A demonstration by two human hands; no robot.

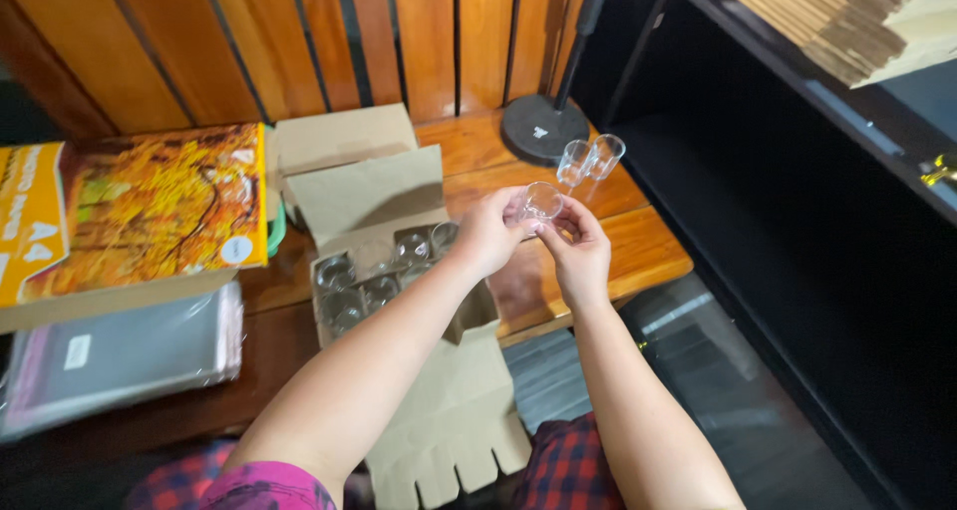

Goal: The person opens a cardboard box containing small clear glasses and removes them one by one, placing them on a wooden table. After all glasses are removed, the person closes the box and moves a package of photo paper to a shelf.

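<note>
Both hands meet above the wooden table (pixel 638 256): the left hand (pixel 488 236) and right hand (pixel 578 251) pinch a small clear glass (pixel 541 201) between their fingertips. Just left, an open cardboard box (pixel 379 271) holds more glasses, perhaps six. Two glasses (pixel 590 158) stand farther off beside a round black base (pixel 543 128).

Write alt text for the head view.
Both hands, left hand and right hand, hold a small clear glass cup above a wooden table. An open cardboard box of similar glasses sits left; two clear glasses stand beyond.
</note>
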